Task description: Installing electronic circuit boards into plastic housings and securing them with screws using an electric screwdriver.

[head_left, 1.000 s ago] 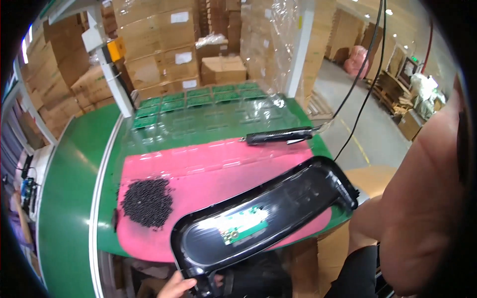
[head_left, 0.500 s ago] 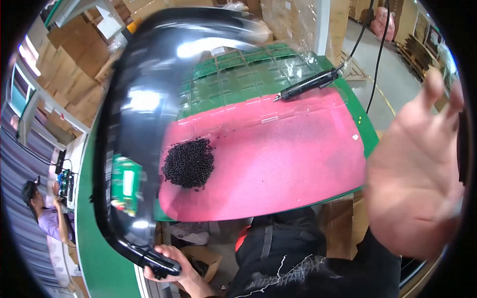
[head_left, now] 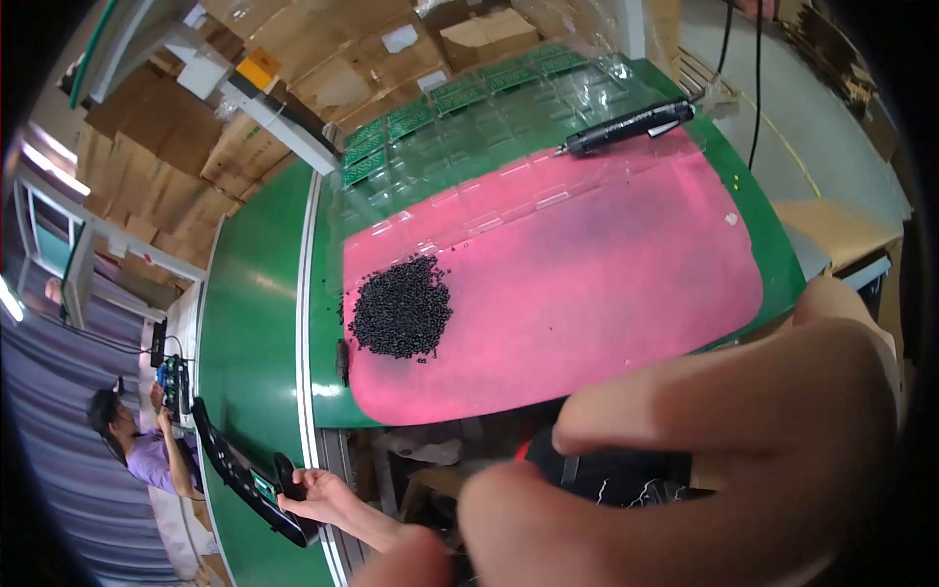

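On the left, my left hand [head_left: 328,499] has its thumb and fingers closed at the near end of a curved black plastic housing [head_left: 235,470]. A small green circuit board [head_left: 264,487] shows inside the housing, which is low over the green belt [head_left: 256,284]. My right hand [head_left: 724,450] looms large and blurred at the lower right, close to the camera. Its fingers are bent but apart, with nothing seen between them. Beyond it, a pile of small black screws [head_left: 401,308] rests on a pink mat [head_left: 587,284].
A black electric screwdriver [head_left: 631,127] lies across the mat's far edge. Clear plastic trays [head_left: 460,147] with green circuit boards [head_left: 455,95] stand behind. A small dark bit-like piece [head_left: 341,362] is left of the mat. Another person [head_left: 147,450] works at the far left; cardboard boxes [head_left: 342,59] are stacked behind.
My left hand has carried the black housing from in front of the camera leftward and down over the green belt. My right hand has swung from the right edge toward the lower middle.
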Demonstrator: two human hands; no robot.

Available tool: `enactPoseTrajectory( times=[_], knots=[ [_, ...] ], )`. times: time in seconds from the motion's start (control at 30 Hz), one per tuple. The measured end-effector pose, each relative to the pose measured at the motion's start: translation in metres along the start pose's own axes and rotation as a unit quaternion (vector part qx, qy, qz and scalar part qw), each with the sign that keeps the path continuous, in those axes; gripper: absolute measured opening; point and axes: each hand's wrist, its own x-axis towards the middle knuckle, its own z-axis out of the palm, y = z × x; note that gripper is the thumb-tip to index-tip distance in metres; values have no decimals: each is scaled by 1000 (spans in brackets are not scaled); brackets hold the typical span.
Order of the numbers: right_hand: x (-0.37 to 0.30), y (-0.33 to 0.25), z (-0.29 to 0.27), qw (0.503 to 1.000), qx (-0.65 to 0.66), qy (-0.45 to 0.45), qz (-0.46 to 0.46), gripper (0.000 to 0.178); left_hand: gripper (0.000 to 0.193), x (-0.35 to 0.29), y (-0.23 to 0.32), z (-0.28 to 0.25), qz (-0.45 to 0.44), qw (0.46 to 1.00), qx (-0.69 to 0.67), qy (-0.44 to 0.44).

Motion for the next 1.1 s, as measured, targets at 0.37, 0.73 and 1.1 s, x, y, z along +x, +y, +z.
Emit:
enactPoseTrajectory(
  times=[0.37,0.73,1.1],
  knots=[
    [28,-56,37,976,-210,-5,-63,15,60,2,-62,84,-120,957,155,-213],
    [-3,90,-132,792,-610,-7,31,33,16,-103,-149,178,-5,556,451,-698],
    [-296,198,-247,517,-335,133,776,105,18,-148,-194,244,-59,248,389,-885]
  ],
)
